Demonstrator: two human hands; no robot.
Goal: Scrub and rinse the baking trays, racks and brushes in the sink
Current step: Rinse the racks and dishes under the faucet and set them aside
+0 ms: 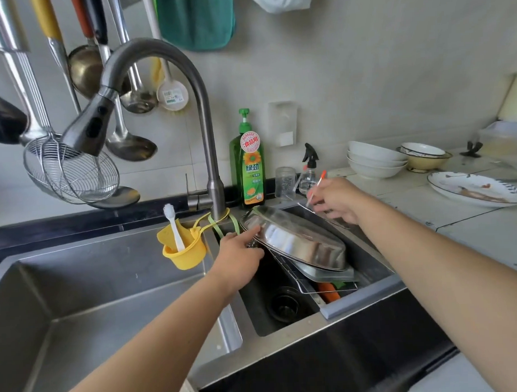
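An upturned oval steel tray (299, 238) leans in the small right sink basin (285, 318), on top of a flat grey tray (327, 274) and a wire rack (289, 271). My left hand (239, 255) reaches to the tray's left rim, forefinger stretched along the edge, and seems to hold a dark scrubber, mostly hidden. My right hand (336, 200) hovers over the far end of the tray and pinches a thin brush with a red and white handle (317, 186). An orange-handled item (328, 290) lies under the rack.
The large left sink basin (94, 304) sits under the faucet head (87, 125). A yellow holder (183, 248) with a white brush hangs at the divider. Dish soap (247, 167), a jar and a spray bottle stand behind the sink. Bowls (373, 159) and a dirty plate (474, 188) occupy the right counter.
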